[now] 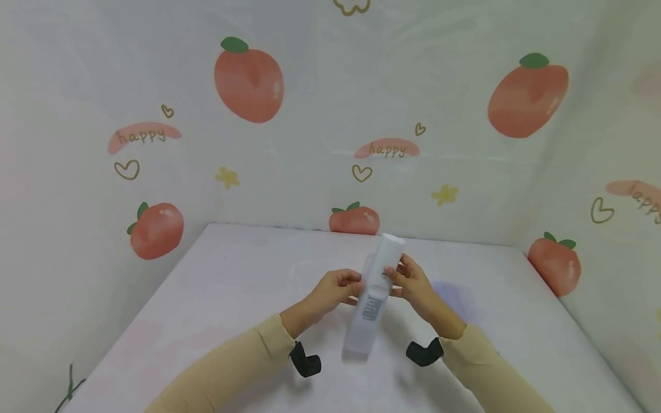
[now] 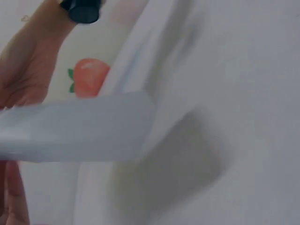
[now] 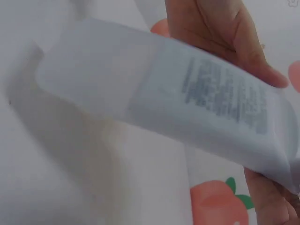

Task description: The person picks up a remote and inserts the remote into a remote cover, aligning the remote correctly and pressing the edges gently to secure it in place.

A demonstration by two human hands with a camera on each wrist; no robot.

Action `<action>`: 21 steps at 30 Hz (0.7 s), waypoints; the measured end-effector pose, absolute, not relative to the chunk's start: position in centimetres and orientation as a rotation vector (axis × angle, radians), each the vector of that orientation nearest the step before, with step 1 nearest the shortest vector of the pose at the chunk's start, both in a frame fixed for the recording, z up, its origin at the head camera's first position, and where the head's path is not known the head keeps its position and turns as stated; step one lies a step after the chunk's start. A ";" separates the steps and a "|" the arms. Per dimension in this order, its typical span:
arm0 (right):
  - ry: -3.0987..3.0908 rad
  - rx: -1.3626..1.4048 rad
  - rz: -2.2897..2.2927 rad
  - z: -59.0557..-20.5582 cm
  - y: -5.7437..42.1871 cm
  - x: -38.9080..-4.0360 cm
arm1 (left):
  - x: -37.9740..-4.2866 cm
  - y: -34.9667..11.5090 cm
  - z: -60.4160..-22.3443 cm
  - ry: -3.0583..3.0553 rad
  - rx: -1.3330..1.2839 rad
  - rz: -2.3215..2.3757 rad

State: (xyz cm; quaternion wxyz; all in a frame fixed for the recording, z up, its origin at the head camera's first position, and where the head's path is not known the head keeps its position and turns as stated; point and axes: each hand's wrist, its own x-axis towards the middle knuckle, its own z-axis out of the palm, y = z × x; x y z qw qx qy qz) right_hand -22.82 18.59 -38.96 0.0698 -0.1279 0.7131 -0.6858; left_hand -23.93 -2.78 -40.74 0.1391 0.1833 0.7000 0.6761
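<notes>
1. A white bottle (image 1: 377,288) with gray writing (image 1: 372,308) was held tilted above the desk (image 1: 248,269), in the frame's lower middle.
2. It was pinched by the left grip (image 1: 333,292) and the right grip (image 1: 417,289).

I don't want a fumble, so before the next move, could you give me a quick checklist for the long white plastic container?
1. Left hand on the long white plastic container: ok, fingers curled at its side.
2. Right hand holding: ok, thumb on the near face.
3. Block of grey printed text facing the wearer: ok.
4. Text readable: not ok, blurred even in the right wrist view.
5. Contents: cannot tell; nothing inside can be made out.
</notes>
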 end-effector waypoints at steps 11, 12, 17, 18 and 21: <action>2.207 -0.477 -1.813 -37.7 17.5 -21.9 | -24.0 -2.0 -39.9 1.923 0.199 2.042; 2.227 -0.479 -1.790 -37.5 17.4 -21.8 | -23.9 -2.0 -39.7 1.900 0.163 2.035; 2.310 -0.509 -1.685 -36.7 17.0 -21.3 | -24.0 -2.0 -39.0 1.829 0.034 1.963; 2.320 -0.520 -1.668 -36.6 17.0 -21.3 | -24.0 -2.0 -38.9 1.823 0.022 1.956; 2.344 -0.541 -1.630 -36.4 17.0 -21.4 | -24.2 -1.9 -39.0 1.813 0.027 1.951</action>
